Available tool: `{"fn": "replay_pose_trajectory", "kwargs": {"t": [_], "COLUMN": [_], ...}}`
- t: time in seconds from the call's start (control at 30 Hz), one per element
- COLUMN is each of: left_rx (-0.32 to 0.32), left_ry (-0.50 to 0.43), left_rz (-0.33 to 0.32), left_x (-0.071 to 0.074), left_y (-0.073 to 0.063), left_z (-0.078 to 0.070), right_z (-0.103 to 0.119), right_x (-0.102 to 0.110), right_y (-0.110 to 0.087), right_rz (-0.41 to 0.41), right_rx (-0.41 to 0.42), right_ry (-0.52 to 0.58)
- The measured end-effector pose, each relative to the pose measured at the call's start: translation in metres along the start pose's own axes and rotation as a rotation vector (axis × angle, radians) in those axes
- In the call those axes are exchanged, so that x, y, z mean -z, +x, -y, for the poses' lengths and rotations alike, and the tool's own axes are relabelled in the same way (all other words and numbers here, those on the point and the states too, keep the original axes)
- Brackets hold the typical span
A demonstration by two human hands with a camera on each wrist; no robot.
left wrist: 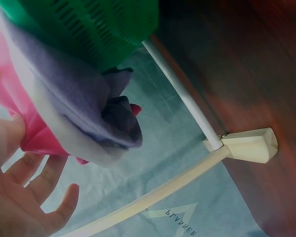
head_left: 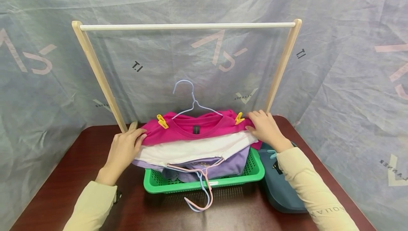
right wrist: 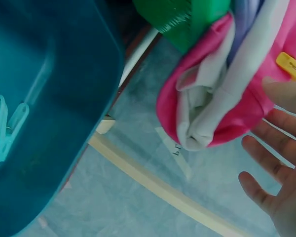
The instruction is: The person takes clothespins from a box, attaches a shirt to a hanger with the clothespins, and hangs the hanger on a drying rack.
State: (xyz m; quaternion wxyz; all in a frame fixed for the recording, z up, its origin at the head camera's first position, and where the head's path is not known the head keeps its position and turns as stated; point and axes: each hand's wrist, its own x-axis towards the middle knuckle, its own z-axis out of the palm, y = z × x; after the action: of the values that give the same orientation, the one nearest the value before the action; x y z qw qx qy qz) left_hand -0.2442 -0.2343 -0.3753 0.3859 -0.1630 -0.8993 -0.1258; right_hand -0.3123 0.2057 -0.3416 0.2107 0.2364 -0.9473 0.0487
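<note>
A pink shirt lies uppermost on a pile of clothes, a blue wire hanger in its neck and a yellow clothespin on either shoulder. My left hand pinches the shirt's left end, thumb in front and fingers behind, some fingers spread free in the left wrist view. At the opposite end my right hand pinches the shoulder beside the other yellow clothespin. Beneath are a white garment and a purple garment, with a pink hanger and another blue hanger hooked toward me.
A green basket sits under the clothes. Behind it rises a wooden rack with a white rail. Right of the basket, a dark blue bin holds light blue clothespins. The brown table ends at grey cloth walls.
</note>
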Motion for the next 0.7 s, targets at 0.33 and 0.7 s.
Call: {"fn": "replay_pose_trajectory", "kwargs": {"t": [0.33, 0.7], "left_rx": [0.062, 0.097], "left_ry": [-0.089, -0.139], "left_rz": [0.041, 0.055], "left_x": [-0.003, -0.003], "left_y": [-0.001, 0.005], "left_z": [0.006, 0.009], "right_z": [-0.007, -0.004], "right_x": [-0.012, -0.011], "right_y": [0.002, 0.007], "right_rz": [-0.041, -0.074], "right_rx": [0.031, -0.044], "right_ry": [0.035, 0.03]}}
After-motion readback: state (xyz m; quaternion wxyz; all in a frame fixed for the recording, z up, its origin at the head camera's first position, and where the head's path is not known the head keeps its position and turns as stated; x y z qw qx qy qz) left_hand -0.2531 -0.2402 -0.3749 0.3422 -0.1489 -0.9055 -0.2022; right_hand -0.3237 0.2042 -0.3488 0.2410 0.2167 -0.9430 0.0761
